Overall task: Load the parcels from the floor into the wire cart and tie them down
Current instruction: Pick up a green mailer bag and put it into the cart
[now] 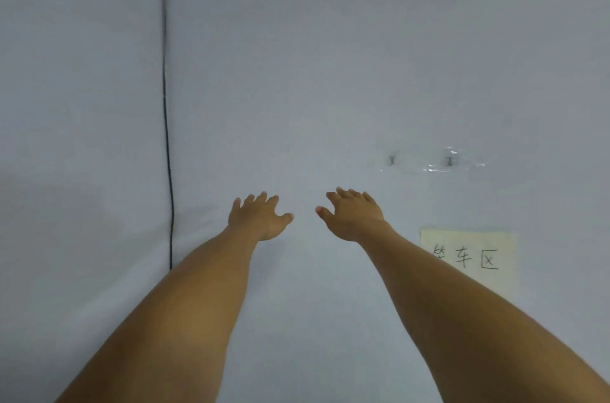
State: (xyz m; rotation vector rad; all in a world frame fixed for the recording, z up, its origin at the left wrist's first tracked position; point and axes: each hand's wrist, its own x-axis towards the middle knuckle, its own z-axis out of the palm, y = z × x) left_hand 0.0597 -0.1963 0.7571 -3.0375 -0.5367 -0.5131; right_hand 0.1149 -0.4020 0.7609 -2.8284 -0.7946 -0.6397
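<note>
Both my arms stretch forward in front of a plain white wall. My left hand (259,216) is spread, palm away from me, fingers relaxed, and it holds nothing. My right hand (355,214) is beside it at the same height, also spread with nothing in it. A small gap separates the two thumbs. No parcels, wire cart or tie-down cord appear in the head view.
A thin black cable (166,105) runs down the wall corner on the left. Two small clear adhesive hooks (421,161) are stuck to the wall at the right. Below them hangs a pale yellow paper sign (468,257) with handwritten characters.
</note>
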